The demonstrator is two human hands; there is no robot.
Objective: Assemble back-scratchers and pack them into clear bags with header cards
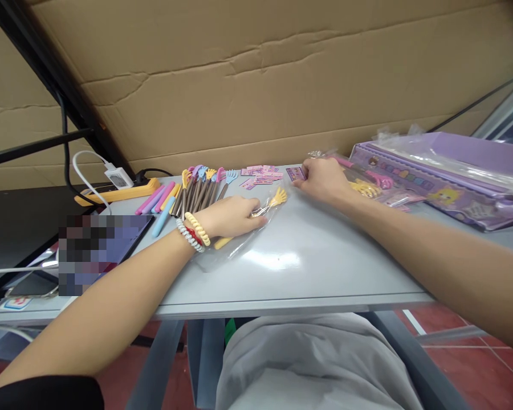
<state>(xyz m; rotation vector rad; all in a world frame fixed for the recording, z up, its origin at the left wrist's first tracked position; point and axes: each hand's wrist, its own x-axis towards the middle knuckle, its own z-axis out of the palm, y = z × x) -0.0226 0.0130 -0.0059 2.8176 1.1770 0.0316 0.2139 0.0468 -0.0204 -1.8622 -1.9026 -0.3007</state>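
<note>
My left hand [233,216], with coil bands at the wrist, is closed over a back scratcher [279,197] in a clear plastic sleeve [244,242]. Its yellow hand-shaped head sticks out past my fingers, and a yellow handle end shows below my palm. Farther right, my right hand [322,177] has its fingers drawn together on a small printed card [294,173] lying at the back of the table. A scattered group of similar pink cards [263,175] is between the hands. Loose back scratcher heads and rods [203,188] are bunched beyond my left wrist.
Coloured handle tubes [156,199] lie left of the rods, near a yellow power strip [117,193] and a tablet-like screen [106,250]. Bagged back scratchers [382,181] sit beside a purple display box [444,176] on the right. Cardboard [248,74] walls the back.
</note>
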